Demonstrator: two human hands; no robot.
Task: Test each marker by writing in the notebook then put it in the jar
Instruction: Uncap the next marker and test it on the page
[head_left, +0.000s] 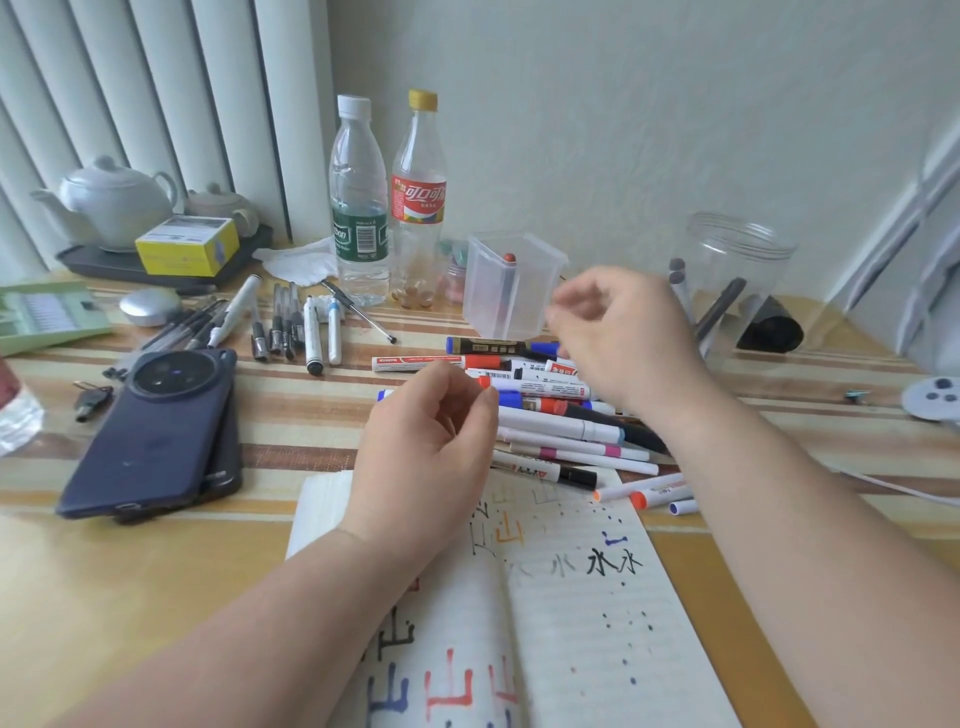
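Observation:
My left hand (431, 441) hovers over the top of the open notebook (576, 603), its fingers loosely curled with nothing in them. My right hand (618, 332) is motion-blurred above the pile of markers (550, 415), just right of a clear square container (511, 291) that holds one red-tipped marker. I see no marker in its bent fingers. The clear round jar (737, 280) stands at the back right with a few markers inside. The notebook pages carry test characters in black, red, blue and orange.
Two stacked phones (156, 436) lie left of the notebook, with a row of pens (291, 327) behind them. Two plastic bottles (387, 208), a teapot on a tray (111, 202) and a yellow box (187, 247) stand at the back. Three loose markers (649, 493) lie by the notebook's right corner.

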